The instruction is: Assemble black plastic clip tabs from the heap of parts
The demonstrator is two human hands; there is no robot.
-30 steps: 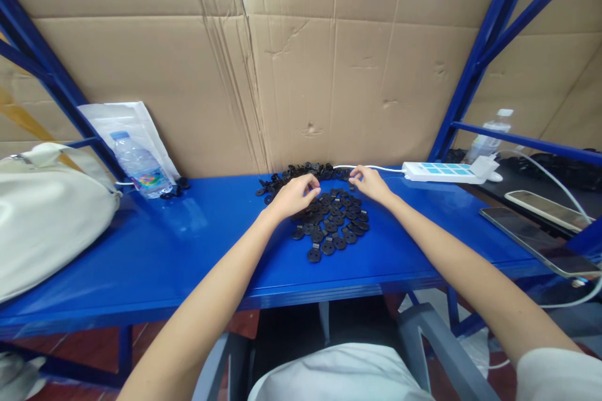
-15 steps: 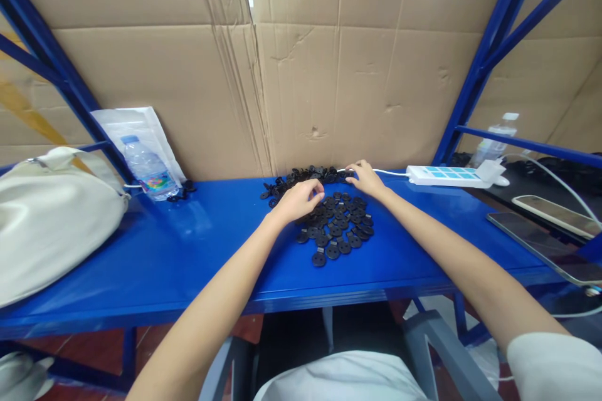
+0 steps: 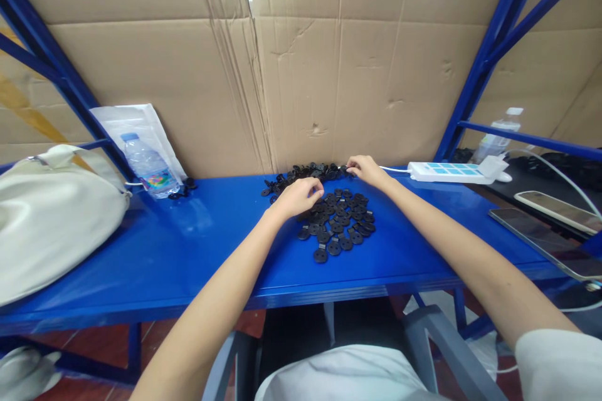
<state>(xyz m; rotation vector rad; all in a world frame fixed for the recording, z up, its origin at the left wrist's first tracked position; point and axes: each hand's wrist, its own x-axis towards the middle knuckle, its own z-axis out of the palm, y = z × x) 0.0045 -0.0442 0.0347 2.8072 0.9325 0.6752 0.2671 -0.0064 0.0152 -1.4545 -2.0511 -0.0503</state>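
Note:
Many small black round parts (image 3: 339,223) lie flat in a patch on the blue shelf (image 3: 188,244). A looser heap of the same black parts (image 3: 305,173) sits behind them against the cardboard. My left hand (image 3: 298,195) rests at the patch's left edge with its fingers curled and pinched together; what they hold is too small to name. My right hand (image 3: 364,169) reaches to the right end of the back heap, fingers bent down onto the parts there.
A cream bag (image 3: 51,213) lies at the left, next to a water bottle (image 3: 148,166) and a white pouch (image 3: 126,122). A white power strip (image 3: 451,171) and its cable sit right of the heap. Two phones (image 3: 540,238) lie at the far right. Cardboard (image 3: 329,62) walls the back.
My right hand has moved back from the flat patch to the heap by the cardboard. My left hand has stayed at the patch's left edge.

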